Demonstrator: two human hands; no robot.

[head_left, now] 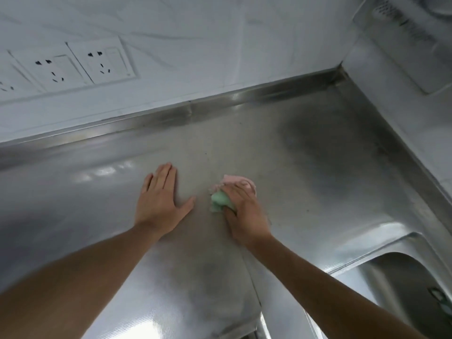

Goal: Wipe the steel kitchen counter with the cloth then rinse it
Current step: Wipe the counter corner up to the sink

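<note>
The steel tabletop (pixel 305 155) fills most of your view, running back to a low steel upstand against the white wall (pixel 195 33) and into the corner at your right, with duller, darker patches toward that corner and nearer your body. At the lower right the sink (pixel 396 277) drops away from the tabletop, its basin only partly in view; something greenish sits at its far edge, too cropped to name. Up on the wall to the left are the sockets (pixel 73 67), well clear of the work. Your left hand (pixel 161 199) lies flat and released on the steel, fingers together and thumb spread, holding nothing; it looks like a brace. Just beside it, your right hand (pixel 244 209) is pressed down on the cloth (pixel 220 199), a bunched pink and green wad in the middle of the tabletop, fingers curled over it so that only its far and left edges show. You appear to be in the wiping step, with the rinse not yet begun. For the next move, keep the palm weight on the cloth and carry it in overlapping passes toward the dull patch near the corner; I would judge that area and the strip along the upstand need attention before you take the cloth to the sink.
</note>
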